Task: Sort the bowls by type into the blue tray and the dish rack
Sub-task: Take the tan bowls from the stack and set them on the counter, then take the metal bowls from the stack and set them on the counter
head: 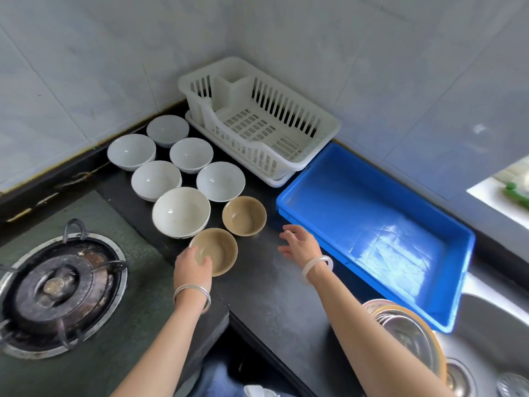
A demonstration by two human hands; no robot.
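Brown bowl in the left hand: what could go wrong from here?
1. The left hand holds the brown bowl by its near rim only; a one-sided grip could let it tilt or slip when lifted.
2. It sits right beside the big white bowl; a careless lift might knock it.
3. A carry toward the blue tray runs past the second brown bowl and the open right hand; a low pass could clip either.

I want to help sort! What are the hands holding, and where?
The left hand grips the nearer round tan ceramic bowl by its near-left rim. The right hand holds nothing.
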